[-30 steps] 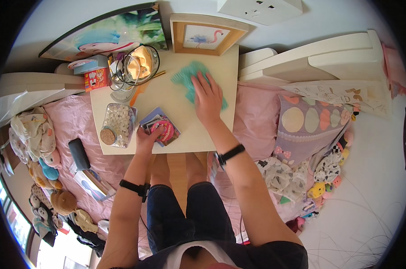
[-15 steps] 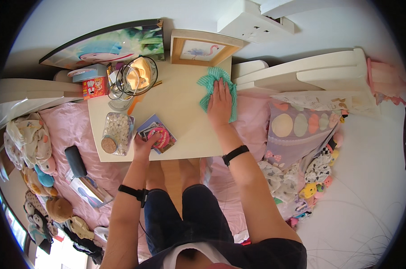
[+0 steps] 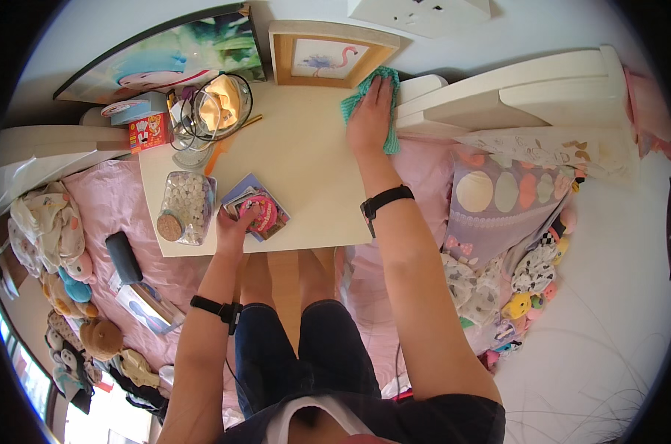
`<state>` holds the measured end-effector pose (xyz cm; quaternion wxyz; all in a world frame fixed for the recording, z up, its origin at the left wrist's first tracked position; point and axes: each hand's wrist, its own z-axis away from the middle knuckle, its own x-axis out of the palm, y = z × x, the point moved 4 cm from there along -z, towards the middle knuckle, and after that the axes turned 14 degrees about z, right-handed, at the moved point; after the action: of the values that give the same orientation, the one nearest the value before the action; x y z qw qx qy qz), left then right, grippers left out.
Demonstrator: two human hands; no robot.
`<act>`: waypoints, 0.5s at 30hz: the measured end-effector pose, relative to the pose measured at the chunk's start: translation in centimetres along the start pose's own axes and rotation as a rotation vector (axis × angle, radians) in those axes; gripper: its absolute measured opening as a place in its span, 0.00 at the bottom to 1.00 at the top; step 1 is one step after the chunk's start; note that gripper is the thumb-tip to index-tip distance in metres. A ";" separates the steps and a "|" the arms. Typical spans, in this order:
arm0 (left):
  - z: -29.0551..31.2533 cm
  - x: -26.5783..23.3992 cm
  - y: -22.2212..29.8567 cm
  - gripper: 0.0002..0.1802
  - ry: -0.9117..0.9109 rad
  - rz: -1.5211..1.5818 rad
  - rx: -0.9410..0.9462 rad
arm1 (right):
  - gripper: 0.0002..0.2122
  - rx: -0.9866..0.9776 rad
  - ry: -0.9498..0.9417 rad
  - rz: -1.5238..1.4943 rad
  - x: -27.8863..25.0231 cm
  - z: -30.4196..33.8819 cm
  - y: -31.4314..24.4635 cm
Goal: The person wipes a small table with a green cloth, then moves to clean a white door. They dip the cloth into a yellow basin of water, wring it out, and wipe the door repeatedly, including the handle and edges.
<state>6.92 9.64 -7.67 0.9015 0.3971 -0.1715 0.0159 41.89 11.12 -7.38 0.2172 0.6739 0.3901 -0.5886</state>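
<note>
A pale wall bearing a white socket panel stands behind the cream tabletop, which has a left bed panel and a right bed panel, both white, flanking it above pink bedding. Wood-coloured floor shows past its near edge. Bright light fills a window at lower left.

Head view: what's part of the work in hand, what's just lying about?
In use:
- green checked cloth, under the right hand
- white tabletop, which the cloth lies on
- pink round item on a flat stack, touched by the left hand

Lying about:
- cork-topped jar
- framed flamingo picture
- red box
- dark oblong case
</note>
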 end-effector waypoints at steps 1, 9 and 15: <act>0.0 -0.1 -0.1 0.21 0.000 0.013 -0.011 | 0.25 -0.038 0.030 0.008 -0.3 0.5 -0.2; -0.2 -0.4 0.0 0.26 0.010 0.070 -0.090 | 0.23 -0.305 -0.223 0.043 -3.0 15.9 -3.5; 2.5 -1.2 1.0 0.29 -0.104 -0.029 -0.235 | 0.20 -0.167 -0.324 -0.775 -7.0 19.4 -5.0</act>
<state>4.88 8.61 -5.76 0.9318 0.2916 -0.2128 -0.0380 25.90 -2.38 -3.95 0.0921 0.3567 0.6216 -0.6913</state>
